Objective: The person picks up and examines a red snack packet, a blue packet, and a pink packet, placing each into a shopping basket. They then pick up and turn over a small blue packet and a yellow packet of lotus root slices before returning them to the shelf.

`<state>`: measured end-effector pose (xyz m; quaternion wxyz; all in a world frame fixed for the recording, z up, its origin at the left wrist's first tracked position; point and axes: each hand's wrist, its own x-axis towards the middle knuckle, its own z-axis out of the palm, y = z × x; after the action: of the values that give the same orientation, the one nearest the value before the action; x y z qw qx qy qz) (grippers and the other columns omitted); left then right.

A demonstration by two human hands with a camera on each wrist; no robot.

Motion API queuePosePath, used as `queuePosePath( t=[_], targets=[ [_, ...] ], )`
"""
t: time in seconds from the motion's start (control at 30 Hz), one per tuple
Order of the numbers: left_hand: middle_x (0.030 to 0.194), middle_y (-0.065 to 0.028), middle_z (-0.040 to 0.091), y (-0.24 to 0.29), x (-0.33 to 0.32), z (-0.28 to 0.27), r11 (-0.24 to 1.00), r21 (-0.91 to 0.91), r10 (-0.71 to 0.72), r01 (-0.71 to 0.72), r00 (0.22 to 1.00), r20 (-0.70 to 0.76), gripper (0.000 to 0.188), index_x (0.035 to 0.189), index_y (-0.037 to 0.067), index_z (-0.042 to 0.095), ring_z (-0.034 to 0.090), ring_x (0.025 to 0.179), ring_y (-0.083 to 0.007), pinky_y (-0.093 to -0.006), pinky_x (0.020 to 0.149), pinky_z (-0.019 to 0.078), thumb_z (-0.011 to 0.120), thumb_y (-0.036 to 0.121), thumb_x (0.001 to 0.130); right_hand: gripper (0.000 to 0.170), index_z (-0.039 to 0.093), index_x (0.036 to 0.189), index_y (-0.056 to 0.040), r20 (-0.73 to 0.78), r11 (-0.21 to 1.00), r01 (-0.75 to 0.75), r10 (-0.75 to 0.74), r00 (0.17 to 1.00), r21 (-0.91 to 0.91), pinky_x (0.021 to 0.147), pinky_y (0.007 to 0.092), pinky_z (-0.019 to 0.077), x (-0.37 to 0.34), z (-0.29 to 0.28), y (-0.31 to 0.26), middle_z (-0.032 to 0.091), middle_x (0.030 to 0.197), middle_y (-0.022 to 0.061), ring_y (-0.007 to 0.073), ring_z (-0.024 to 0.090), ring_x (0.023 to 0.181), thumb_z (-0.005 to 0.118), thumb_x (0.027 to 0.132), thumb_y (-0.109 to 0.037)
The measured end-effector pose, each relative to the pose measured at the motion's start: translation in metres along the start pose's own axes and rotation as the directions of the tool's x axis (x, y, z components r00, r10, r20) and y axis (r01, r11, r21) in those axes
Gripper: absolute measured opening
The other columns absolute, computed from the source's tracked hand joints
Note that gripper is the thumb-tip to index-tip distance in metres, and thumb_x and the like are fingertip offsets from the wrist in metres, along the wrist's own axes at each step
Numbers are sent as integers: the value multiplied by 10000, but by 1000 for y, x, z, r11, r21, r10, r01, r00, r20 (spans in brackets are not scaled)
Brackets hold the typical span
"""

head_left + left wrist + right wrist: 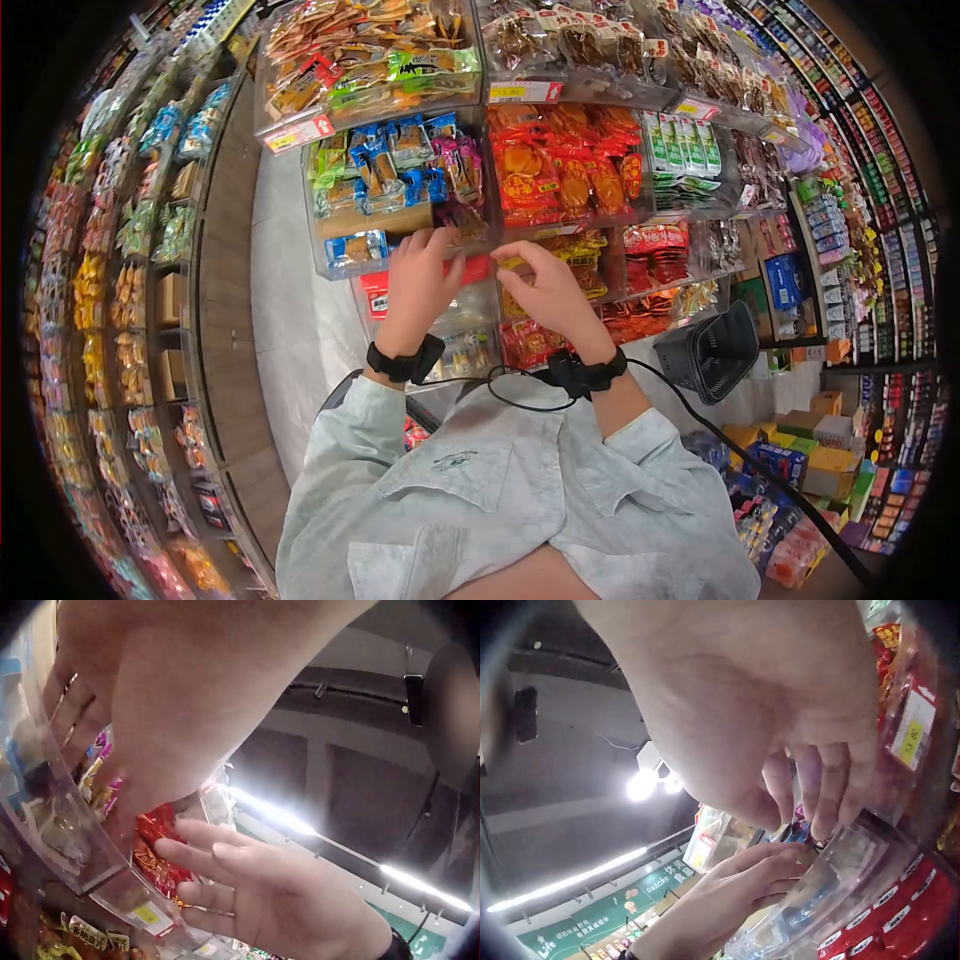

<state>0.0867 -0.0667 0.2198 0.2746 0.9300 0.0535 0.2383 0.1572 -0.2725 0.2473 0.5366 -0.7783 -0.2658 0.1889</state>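
My left hand [412,285] reaches over the front rim of a clear plastic bin [338,266], its fingers relaxed and partly hidden behind the wall. Blue-wrapped snack packets [378,165] and a brown cardboard piece [375,221] lie in this bin. Near the bin's right front corner is my right hand [552,292], fingers loosely bent and thumb apart. From the left wrist view, the right palm [277,892] faces the camera with nothing in it. In the right wrist view, my left fingers [776,866] lie over small packets at the rim.
Red snack bags [570,165] and green-and-white packets [683,145] fill neighbouring bins. Higher bins hold more wrapped snacks [370,50]. A black basket [708,352] stands at right, boxes [830,460] behind it. Stocked shelves [130,300] line the left. A black cable [720,435] runs from my wrists.
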Motion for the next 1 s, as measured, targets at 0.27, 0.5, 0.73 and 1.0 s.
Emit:
queuePosePath(
  t=[0.27, 0.5, 0.73, 1.0],
  targets=[
    [999, -215, 723, -27, 26, 28, 992, 55, -122, 111, 947, 298, 264, 1168, 79, 680, 702, 911, -429, -536, 755, 551, 663, 251, 968, 545, 528, 1434, -64, 44, 877, 220, -223, 974, -427, 972, 518, 556, 54, 39, 38, 481, 1534, 282, 475, 656, 1174, 660, 912, -147],
    [1027, -209, 738, -23, 21, 28, 938, -283, -172, 198, 978, 115, 219, 1110, 2, 743, 721, 927, -399, -470, 782, 571, 669, 106, 931, 697, 405, 1517, -99, 30, 900, 78, -72, 997, -430, 968, 548, 542, 59, 51, 30, 493, 1512, 303, 518, 605, 1208, 669, 872, -134],
    [1070, -178, 745, -3, 13, 15, 935, -352, 20, -41, 998, -63, 280, 1154, 1, 748, 711, 981, -360, -433, 856, 567, 709, 21, 878, 458, 563, 1361, -51, -162, 976, 59, -94, 982, -207, 885, 492, 557, 48, 52, 21, 684, 1251, 224, 443, 680, 1103, 644, 910, -42],
    [1115, -135, 687, 74, -36, -14, 865, -501, -68, -16, 987, -148, 352, 1209, 3, 714, 682, 979, -258, -349, 865, 547, 715, -59, 863, 283, 645, 1234, -26, -101, 966, 258, -260, 960, -27, 828, 374, 562, -15, 16, -6, 737, 1069, 163, 294, 734, 963, 675, 958, -81]
  ],
)
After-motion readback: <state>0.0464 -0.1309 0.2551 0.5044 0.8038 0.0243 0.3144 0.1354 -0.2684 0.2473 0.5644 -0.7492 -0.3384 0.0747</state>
